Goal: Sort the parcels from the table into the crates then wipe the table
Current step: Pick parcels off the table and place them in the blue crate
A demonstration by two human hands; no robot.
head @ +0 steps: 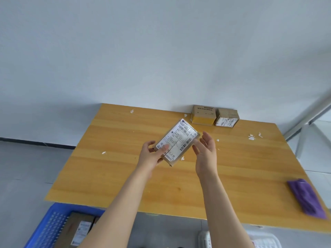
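Note:
My left hand (152, 154) grips the near end of a small cardboard parcel (180, 140) with a white shipping label, held above the middle of the wooden table (125, 176). Just right of the parcel, my right hand (206, 149) is open with straight fingers, its fingertips close to the parcel's side. Two more cardboard parcels stand at the table's far edge against the wall: one (203, 114) with a yellow front, and a smaller one (227, 117) with a label. A folded purple cloth (307, 197) lies at the table's right edge.
A blue crate (53, 222) holding a labelled parcel sits on the floor at the lower left. A white crate (265, 238) shows at the lower right. Small white paper scraps (251, 137) dot the tabletop. A metal frame leg (308, 119) stands at the right.

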